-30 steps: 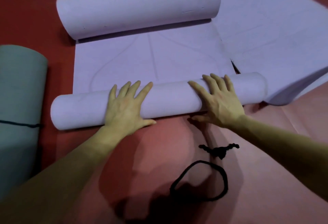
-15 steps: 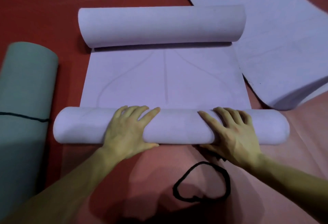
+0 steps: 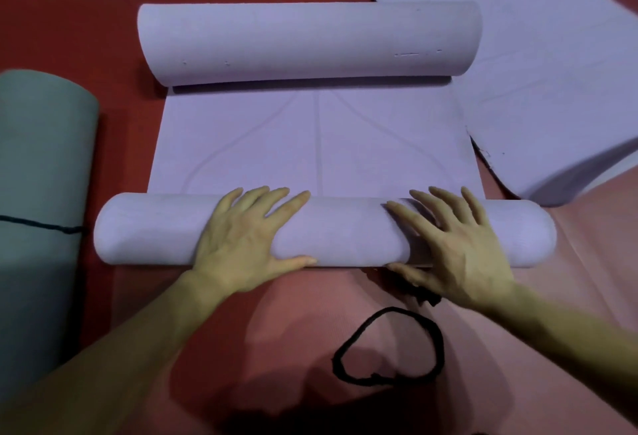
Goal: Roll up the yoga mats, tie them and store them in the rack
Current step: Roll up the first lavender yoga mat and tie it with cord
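A lilac yoga mat [image 3: 317,148] lies on the floor with both ends curled. Its near end is a tight roll [image 3: 345,231]; its far end is a larger curl [image 3: 310,37]. My left hand [image 3: 241,238] presses flat on the near roll, left of centre, fingers spread. My right hand [image 3: 452,245] presses on it right of centre, thumb down at the roll's near side. A black tie cord [image 3: 390,345] lies in a loop on the pink mat [image 3: 569,279] just below my right wrist.
A grey-green rolled mat [image 3: 38,193] tied with a dark cord lies at the left. Another lilac mat [image 3: 538,55] is spread flat at the upper right. Red floor [image 3: 69,3] surrounds them.
The near roll has straightened to lie square with the far curl, with my hands still pressing on top. The view has shifted so the mat sits lower in the frame.
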